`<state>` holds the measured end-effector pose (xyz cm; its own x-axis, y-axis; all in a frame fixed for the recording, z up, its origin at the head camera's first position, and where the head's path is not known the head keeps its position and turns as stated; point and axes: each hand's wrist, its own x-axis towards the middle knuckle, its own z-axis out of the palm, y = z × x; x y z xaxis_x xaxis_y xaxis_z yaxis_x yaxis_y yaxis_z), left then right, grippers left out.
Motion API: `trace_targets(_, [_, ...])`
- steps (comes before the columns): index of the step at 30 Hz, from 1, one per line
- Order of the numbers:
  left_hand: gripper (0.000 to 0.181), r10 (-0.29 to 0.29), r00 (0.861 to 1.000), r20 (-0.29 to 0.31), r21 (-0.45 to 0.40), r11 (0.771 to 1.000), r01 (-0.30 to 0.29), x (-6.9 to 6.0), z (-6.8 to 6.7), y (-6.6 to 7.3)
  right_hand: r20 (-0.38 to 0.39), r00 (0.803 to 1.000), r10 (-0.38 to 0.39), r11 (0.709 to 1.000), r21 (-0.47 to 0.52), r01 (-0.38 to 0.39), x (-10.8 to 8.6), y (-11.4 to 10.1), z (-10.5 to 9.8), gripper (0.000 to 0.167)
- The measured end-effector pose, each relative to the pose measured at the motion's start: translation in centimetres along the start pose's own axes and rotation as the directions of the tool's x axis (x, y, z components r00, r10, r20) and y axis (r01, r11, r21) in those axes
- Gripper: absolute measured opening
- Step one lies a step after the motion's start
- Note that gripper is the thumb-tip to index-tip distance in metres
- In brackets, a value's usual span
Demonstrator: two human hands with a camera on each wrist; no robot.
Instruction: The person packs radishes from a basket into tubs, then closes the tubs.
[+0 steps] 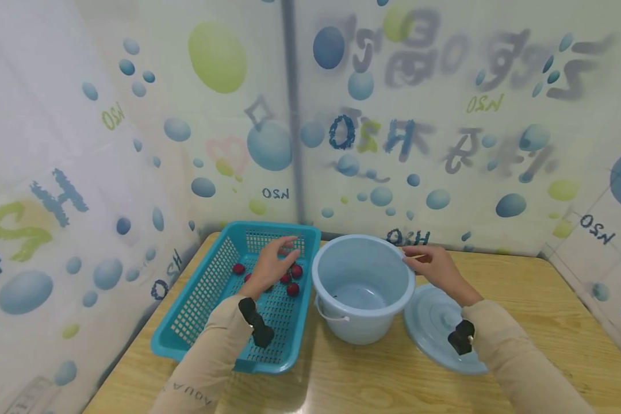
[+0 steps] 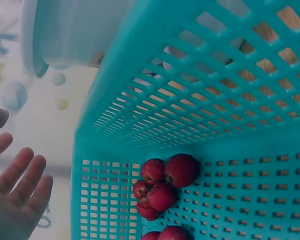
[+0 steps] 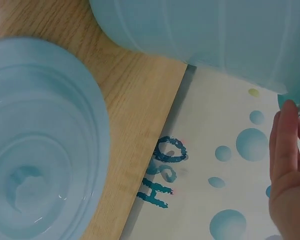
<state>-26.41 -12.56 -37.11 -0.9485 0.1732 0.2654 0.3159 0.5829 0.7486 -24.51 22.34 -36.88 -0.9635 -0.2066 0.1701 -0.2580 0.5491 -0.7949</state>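
Fruits (image 1: pixel 292 288), red and round, lie in the turquoise basket (image 1: pixel 186 322), left of centre in the head view; some are partly hidden there by the left hand (image 1: pixel 273 265). In the left wrist view, one cluster of them sits near the middle of the frame, touching one another, with two more cut off by the bottom edge. The basket has a slotted floor and latticed sides.

The two hands are well apart. The left one hangs over the basket in the head view, its fingers loosely bent; in the left wrist view it is at the lower left, palm showing, fingers spread and holding nothing. The right hand (image 1: pixel 437 270), right of centre in the head view, pinches the rim of the pale blue bucket (image 1: pixel 359 330) between fingers and thumb. In the right wrist view that hand is at the right edge, partly cut off.

The bucket stands upright and uncovered near the middle of the head view, just right of the basket, its white handle (image 1: pixel 332 315) hanging down at the front left. A matching lid (image 1: pixel 424 322) lies knob up to its right, partly covered by the right sleeve (image 1: pixel 517 351). Basket, bucket and lid are all on a wooden table (image 1: pixel 528 305). Across the top of the head view, a pale backdrop (image 1: pixel 434 167) shows blue and green bubbles and mirrored lettering.
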Motion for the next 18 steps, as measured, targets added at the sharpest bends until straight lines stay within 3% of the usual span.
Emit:
trace_targets(5, [0.039, -0.051, 0.998, 0.031, -0.026, 0.998, 0.051, 0.0, 0.0, -0.7, 0.056, 0.997, 0.048, 0.997, 0.059, -0.051, 0.2, -0.1, -0.5, 0.042])
trace_targets(10, [0.040, -0.074, 0.995, 0.069, 0.027, 0.997, 0.072, 0.1, -0.1, -1.5, 0.116, 0.987, 0.113, 0.989, 0.086, -0.123, 0.6, -0.1, -0.8, 0.045])
trace_targets(18, [0.040, -0.006, 0.990, 0.138, 0.093, 0.996, -0.007, -0.1, 0.2, -3.0, 0.195, 0.966, 0.170, 0.972, 0.128, -0.197, 1.1, 0.2, -1.1, 0.050])
